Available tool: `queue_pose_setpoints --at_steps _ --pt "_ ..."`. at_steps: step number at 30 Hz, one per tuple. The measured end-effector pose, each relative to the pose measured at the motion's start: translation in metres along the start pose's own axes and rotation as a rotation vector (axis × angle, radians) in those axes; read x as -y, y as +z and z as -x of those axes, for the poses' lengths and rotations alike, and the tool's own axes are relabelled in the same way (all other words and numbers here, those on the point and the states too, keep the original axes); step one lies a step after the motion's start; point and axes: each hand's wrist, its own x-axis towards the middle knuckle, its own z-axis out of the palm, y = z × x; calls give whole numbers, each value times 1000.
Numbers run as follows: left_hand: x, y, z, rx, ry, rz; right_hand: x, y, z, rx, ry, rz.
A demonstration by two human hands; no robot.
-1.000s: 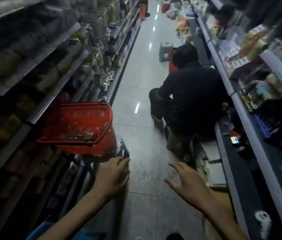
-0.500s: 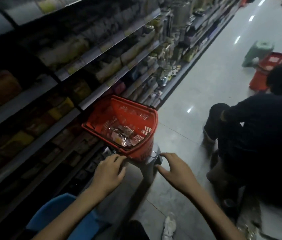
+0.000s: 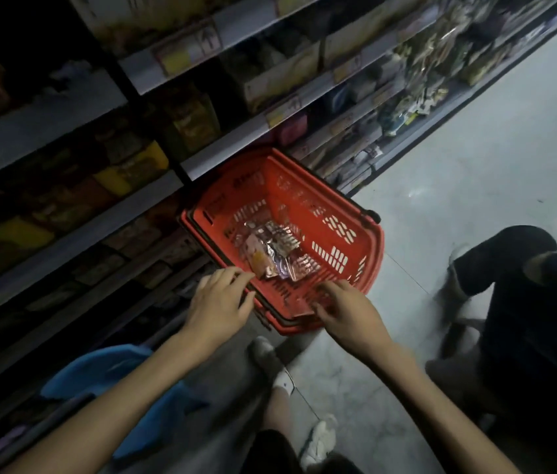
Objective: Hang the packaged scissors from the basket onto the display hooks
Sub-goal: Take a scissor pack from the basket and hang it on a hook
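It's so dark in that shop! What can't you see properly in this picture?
Head view only.
Packets in the red basket: too dim and blurred to tell they're scissors.
Shelves: dark; no hooks can be made out.
Right hand: blur hides whether its fingers grip the basket.

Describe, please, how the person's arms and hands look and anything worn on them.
Both forearms are bare in view: no sleeves, gloves, watch or bracelet. The left hand and right hand show no rings, though dim light could hide small ones.

Dim, motion-blurred wide-angle view, shelves (image 3: 65,213) nearly black, perhaps brightest on the floor (image 3: 475,172).
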Motion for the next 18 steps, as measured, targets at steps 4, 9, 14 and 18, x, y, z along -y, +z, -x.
queue_pose_setpoints --at_steps 4,9,14,18 --pt "30 18 -48 -11 83 -50 -1 11 -57 114 15 71" --pt "62 35 -89 80 127 -90 -7 35 -122 275 33 105" --pt "78 55 -118 178 215 -99 -18 72 -189 408 25 160" --pt "80 66 -120 137 219 -93 -30 96 -245 504 38 170"
